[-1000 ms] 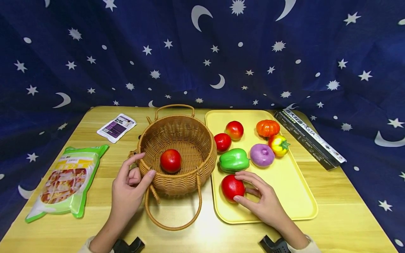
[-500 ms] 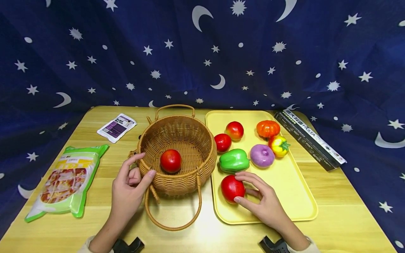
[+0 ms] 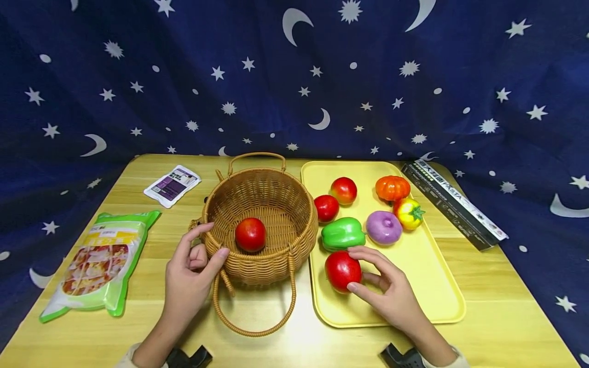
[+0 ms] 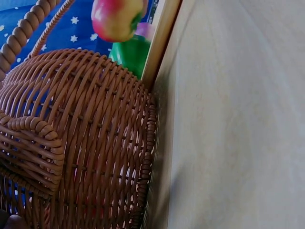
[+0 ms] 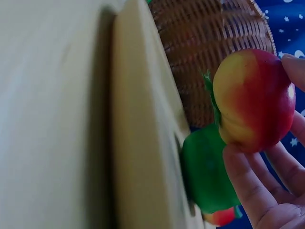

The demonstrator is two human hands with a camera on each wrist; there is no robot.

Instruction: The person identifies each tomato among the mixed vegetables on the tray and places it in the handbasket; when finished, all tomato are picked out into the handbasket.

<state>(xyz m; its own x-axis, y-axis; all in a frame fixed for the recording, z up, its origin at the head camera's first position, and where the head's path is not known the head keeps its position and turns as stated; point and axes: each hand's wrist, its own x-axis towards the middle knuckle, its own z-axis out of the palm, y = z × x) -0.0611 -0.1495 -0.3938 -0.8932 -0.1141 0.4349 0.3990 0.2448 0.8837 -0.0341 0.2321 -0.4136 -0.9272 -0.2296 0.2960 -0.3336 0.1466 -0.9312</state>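
Observation:
In the head view my right hand pinches a red toy tomato between thumb and fingers over the left front of the yellow tray. The right wrist view shows this tomato red and yellow, with green leaves underneath, held above the tray's surface. My left hand holds the left rim of a round wicker basket, index finger and thumb on the rim. One red fruit lies inside the basket. A green bell pepper rests just behind the held tomato.
On the tray lie two red fruits, a purple onion-like vegetable, an orange pumpkin and a yellow-red tomato. A long black box leans on its right edge. Food bag and white-purple packet lie left.
My right hand has raised the tomato slightly from the tray. The left hand stays at the basket rim, and the head view has shifted a little.

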